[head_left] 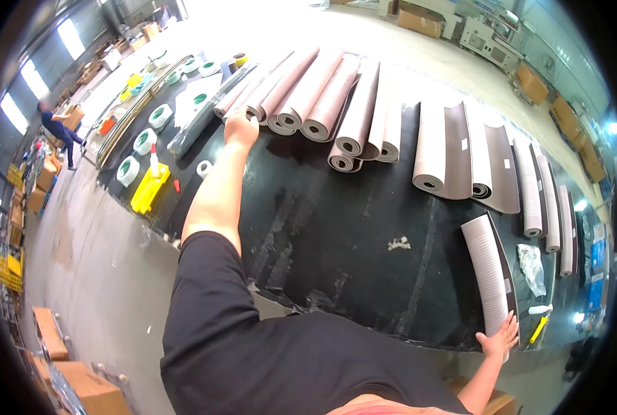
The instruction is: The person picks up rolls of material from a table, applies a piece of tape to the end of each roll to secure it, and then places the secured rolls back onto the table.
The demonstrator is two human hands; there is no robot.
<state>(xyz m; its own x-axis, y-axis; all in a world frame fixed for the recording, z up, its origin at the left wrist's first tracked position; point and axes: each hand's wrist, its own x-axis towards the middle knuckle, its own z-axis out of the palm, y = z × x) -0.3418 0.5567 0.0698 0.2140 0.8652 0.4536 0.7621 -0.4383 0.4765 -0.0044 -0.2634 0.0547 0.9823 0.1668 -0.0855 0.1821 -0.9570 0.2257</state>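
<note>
My left hand [241, 129] reaches far across the black table [322, 221] and is closed round the near end of a pinkish-grey rolled mat [275, 79]. Beside it lie several more pinkish rolled mats [330, 104], some stacked on others. At the table's near right, my right hand [502, 337] rests with fingers spread on the near end of a ribbed, light-coloured rolled mat [485, 277]. That mat's dark edge and a small white label show along its right side.
Partly unrolled mats [454, 149] lie at the right. Near my right hand are a crumpled clear bag [531, 268] and a yellow-handled tool [539, 329]. Tape rolls [144, 141] and a yellow tray [150, 188] with a bottle stand left. A person [60, 131] holds a carton far left.
</note>
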